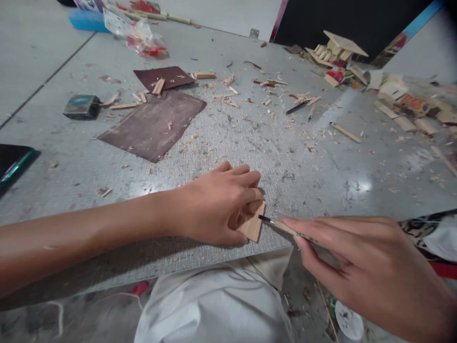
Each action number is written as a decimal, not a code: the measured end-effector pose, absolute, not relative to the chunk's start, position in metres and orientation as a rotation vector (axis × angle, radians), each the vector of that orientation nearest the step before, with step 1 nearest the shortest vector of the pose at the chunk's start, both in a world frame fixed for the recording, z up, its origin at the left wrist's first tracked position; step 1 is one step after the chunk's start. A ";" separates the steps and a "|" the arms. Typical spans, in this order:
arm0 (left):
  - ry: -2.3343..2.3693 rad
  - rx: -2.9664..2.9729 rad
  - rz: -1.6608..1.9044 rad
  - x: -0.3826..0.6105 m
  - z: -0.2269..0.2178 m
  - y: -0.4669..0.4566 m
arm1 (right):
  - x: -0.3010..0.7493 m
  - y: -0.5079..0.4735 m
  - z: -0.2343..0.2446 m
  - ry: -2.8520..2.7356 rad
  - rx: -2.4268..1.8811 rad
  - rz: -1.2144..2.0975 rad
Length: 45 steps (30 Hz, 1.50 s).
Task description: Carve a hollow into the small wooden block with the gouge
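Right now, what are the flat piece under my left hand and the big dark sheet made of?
The flat piece: thin pale wood, seemingly bare and matt, tan like the wood chips about. The big dark sheet: probably sandpaper, dull brown, lying limp and flat.

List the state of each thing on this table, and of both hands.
left hand, pressing the wood piece flat near the table edge
right hand, pinching a thin tool
thin tool, dark tip touching the wood piece
sandpaper, lying flat
phone, screen dark
plastic bag, crumpled
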<state>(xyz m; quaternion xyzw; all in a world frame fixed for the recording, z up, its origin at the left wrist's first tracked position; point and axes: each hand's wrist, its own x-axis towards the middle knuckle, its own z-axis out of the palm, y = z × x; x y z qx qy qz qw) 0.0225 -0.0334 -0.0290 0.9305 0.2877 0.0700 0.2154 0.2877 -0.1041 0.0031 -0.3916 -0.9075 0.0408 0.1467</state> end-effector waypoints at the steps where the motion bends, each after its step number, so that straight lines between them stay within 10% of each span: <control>1: 0.799 2.580 0.191 0.023 -0.029 -0.033 | 0.288 -0.104 0.003 -2.609 -1.126 0.117; 45: 0.726 2.623 0.172 0.025 -0.023 -0.032 | 0.295 -0.119 -0.038 -2.525 -1.100 0.033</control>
